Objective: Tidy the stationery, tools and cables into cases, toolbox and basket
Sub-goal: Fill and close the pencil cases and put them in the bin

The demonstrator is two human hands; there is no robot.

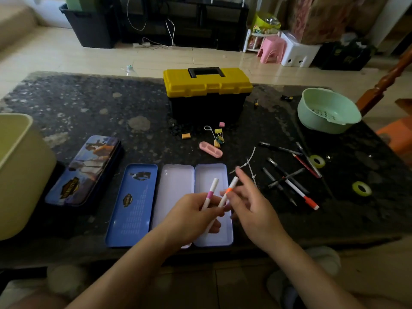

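My left hand (189,216) grips a white pen with a pink band (211,190) and a white pen with an orange band (229,188) above the open lilac pencil case (176,186). My right hand (253,206) hovers just right of the orange-banded pen with its fingers spread, the thumb at the band. Several dark pens and a red-capped one (287,181) lie loose on the table to the right. The yellow-lidded toolbox (207,85) stands shut at the back. A green basket (312,112) sits far right.
A blue lid (131,204) and a closed picture case (84,170) lie to the left, beside a pale bin (20,170). White cable ties (250,162), binder clips (219,138), erasers (185,136), a pink holder (210,149) and two tape rolls (317,161) are scattered about.
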